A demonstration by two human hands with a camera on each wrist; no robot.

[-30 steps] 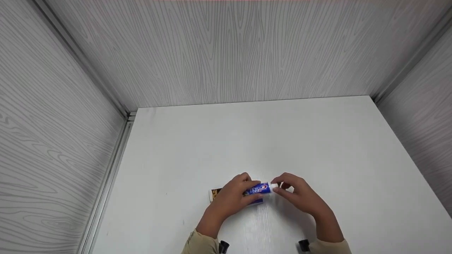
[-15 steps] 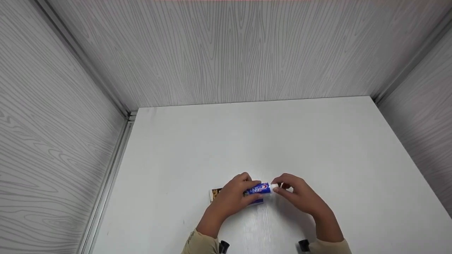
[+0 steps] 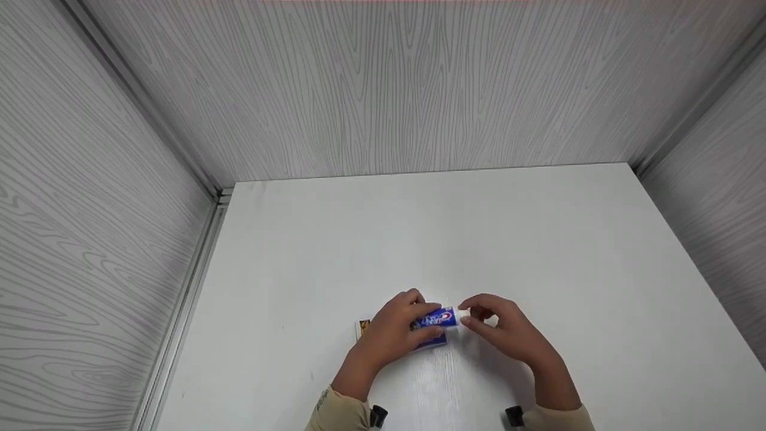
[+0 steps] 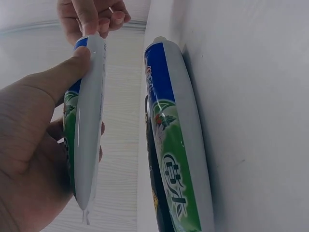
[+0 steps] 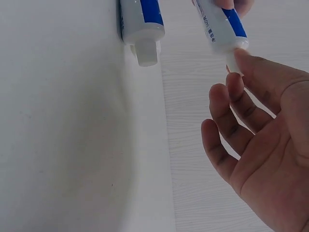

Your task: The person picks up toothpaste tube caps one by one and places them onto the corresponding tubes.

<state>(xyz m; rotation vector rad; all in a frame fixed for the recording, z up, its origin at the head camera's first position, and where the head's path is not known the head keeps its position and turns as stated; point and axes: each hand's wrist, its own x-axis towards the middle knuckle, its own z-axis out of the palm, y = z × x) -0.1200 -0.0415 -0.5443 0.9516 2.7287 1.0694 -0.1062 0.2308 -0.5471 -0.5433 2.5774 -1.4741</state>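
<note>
My left hand [image 3: 392,332] grips a blue, white and green toothpaste tube [image 3: 441,317] around its body, holding it above the table. At the tube's right end, my right hand [image 3: 508,329] pinches the white cap [image 5: 233,63] between thumb and index finger; the other fingers are loosely bent. Whether the cap is loose on the neck cannot be seen. A second toothpaste tube [image 4: 176,145] of the same design lies on the table beneath the left hand, its translucent cap [image 5: 146,52] in place. Most of it is hidden in the head view.
A dark packet or box [image 4: 155,179] with yellow marks lies against the second tube; its gold and black end [image 3: 364,326] sticks out left of the left hand. The white table [image 3: 383,239] is bounded by grey wood-grain panels [image 3: 383,90] at the back and sides.
The left hand and held tube have shifted slightly away from me, showing more of the tube below. The right hand keeps its pinch at the cap, nearly unmoved.
</note>
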